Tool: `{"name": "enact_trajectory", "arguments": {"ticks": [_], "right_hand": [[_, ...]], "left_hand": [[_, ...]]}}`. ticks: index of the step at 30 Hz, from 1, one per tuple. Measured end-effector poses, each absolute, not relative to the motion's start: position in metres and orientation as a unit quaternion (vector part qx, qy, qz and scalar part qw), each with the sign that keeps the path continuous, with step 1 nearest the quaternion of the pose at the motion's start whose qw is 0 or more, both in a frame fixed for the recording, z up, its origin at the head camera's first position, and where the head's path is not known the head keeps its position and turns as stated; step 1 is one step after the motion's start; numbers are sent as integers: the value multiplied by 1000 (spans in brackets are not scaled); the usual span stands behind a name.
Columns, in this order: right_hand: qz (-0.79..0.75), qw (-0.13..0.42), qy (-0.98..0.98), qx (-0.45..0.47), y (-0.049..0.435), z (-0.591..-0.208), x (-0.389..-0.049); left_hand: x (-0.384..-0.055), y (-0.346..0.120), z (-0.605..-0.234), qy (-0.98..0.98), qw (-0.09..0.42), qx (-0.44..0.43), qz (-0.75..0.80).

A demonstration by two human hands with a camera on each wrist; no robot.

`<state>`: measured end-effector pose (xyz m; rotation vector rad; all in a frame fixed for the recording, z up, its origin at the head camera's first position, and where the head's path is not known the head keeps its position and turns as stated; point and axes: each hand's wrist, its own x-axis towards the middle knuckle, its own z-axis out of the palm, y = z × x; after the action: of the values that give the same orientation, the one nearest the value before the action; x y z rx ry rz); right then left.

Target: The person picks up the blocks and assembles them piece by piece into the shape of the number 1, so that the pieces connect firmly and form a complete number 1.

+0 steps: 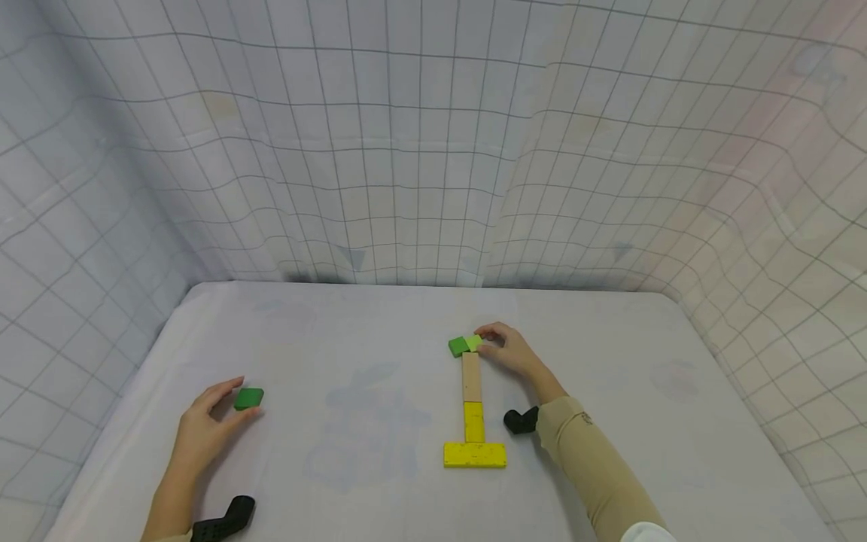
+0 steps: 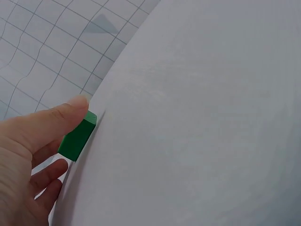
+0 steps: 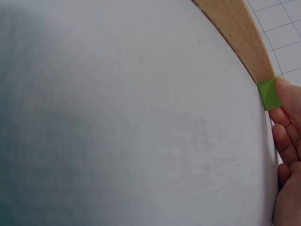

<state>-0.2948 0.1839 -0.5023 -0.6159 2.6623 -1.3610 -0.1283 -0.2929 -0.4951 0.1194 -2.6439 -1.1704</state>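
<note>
On the left of the table, my left hand has its thumb and fingers around a dark green block. In the left wrist view the thumb overlaps part of this block. My right hand pinches a light green block at the far end of a row of blocks. A second green block lies against its left side, tilted. Just below comes a plain wooden block, then a narrow yellow block, and a wide yellow block set crosswise at the near end.
A white cloth covers the table. Grid-patterned curtains hang behind it and along both sides. A black wrist device sits at the left wrist, and another black device at the right sleeve.
</note>
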Motion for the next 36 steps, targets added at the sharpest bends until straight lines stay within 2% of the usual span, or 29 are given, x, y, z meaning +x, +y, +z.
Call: {"name": "enact_trajectory", "arguments": {"ticks": [15, 17, 25, 36], "right_hand": [[-442, 44, 872, -205, 184, -503, -295], [-446, 42, 870, -207, 181, -493, -288], [-451, 41, 869, -200, 184, -504, -295], [-452, 43, 868, -201, 183, -503, -295]], "left_hand": [[-128, -294, -503, -913, 131, 40, -385], [-128, -293, -503, -914, 132, 43, -381], [-129, -291, -501, -913, 117, 54, -386], [-129, -291, -502, -916, 124, 71, -376]]}}
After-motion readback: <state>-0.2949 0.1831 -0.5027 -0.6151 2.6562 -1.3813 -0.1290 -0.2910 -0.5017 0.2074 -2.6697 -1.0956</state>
